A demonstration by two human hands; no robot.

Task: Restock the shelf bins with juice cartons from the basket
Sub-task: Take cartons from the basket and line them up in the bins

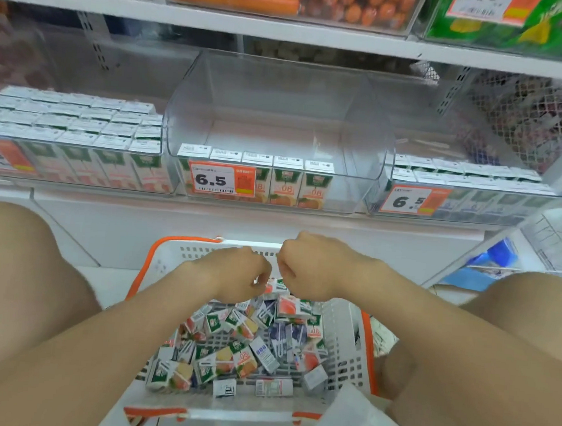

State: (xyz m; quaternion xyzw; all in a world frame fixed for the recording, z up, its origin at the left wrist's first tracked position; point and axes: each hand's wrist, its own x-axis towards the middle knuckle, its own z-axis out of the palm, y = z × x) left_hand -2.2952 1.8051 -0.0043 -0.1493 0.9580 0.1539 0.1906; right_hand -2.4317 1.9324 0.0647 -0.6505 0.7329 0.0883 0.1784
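White shop shelving (273, 212) carries clear plastic bins; the middle bin (280, 113) holds one front row, so it needs stock. Below, a white basket with orange handles (350, 344) holds loose juice cartons (226, 358). Left hand (235, 273) and right hand (312, 268) curl knuckles-up over the heap; whether the fingers pinch a carton I cannot tell.

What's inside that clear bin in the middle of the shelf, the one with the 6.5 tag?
The middle bin holds one front row of five orange juice cartons; behind them it looks bare. The price tag covers the two left cartons' fronts, so their flavour can't be confirmed.
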